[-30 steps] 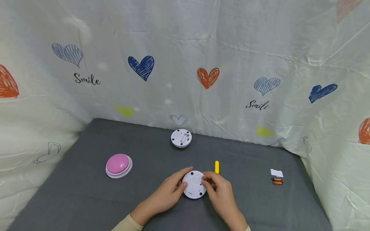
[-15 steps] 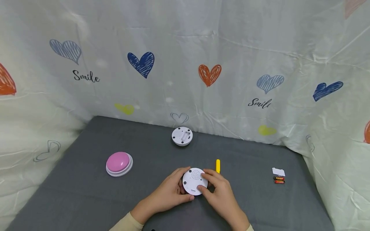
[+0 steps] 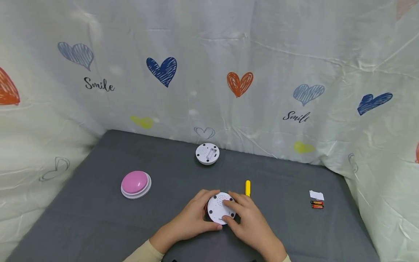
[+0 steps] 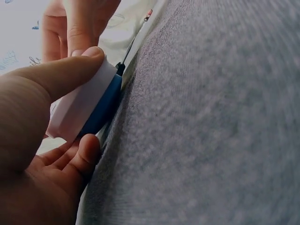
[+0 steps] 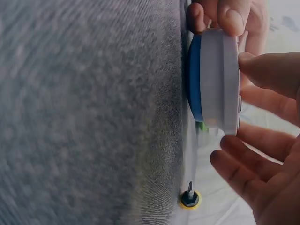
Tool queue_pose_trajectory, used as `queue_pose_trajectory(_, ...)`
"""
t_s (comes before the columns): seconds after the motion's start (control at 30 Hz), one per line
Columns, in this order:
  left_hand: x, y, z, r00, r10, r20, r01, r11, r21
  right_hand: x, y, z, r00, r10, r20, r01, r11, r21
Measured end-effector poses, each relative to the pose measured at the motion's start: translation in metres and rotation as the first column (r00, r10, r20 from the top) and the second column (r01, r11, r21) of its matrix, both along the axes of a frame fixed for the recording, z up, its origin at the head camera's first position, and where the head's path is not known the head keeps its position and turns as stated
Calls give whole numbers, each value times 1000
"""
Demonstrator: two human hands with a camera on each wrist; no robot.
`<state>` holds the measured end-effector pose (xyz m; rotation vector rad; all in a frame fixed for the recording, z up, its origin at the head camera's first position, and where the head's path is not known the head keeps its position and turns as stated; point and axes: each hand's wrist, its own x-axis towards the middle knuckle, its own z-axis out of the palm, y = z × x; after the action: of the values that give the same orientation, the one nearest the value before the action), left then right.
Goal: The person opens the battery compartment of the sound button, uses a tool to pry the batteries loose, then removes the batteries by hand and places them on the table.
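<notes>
A round white push-button buzzer (image 3: pixel 217 208) lies face down on the cloth in the head view, its base with black feet and speaker holes turned up. Its blue dome (image 5: pixel 194 79) shows low against the cloth in the right wrist view. My left hand (image 3: pixel 193 217) grips the rim from the left, thumb at the near edge. My right hand (image 3: pixel 251 222) holds it from the right: thumb by the small slot mark on the base, index finger over the speaker holes, other fingers round the far right rim. Beyond that hand lies a yellow-handled screwdriver (image 3: pixel 247 187).
Behind, another upturned white buzzer (image 3: pixel 203 155) shows its uncovered battery bay. A pink-domed buzzer (image 3: pixel 135 182) sits upright at the left. At the right lie two batteries (image 3: pixel 317 206) beside small white pieces (image 3: pixel 316 195). A printed curtain (image 3: pixel 203 102) hangs along the grey table's (image 3: pixel 170 156) back edge.
The held buzzer has turned in my hands, its slot mark now under my right thumb. My left thumb has slid from the base to the near rim. My right index finger has moved onto the speaker holes.
</notes>
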<state>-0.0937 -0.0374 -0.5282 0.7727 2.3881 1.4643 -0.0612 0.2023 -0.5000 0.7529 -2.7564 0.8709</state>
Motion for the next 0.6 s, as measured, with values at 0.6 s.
queue_pose_trajectory(0.6, 1, 0, 1, 1000, 9, -15, -9, 1000, -7, 0, -7, 3, 931, 203, -304, -147, 969, 199)
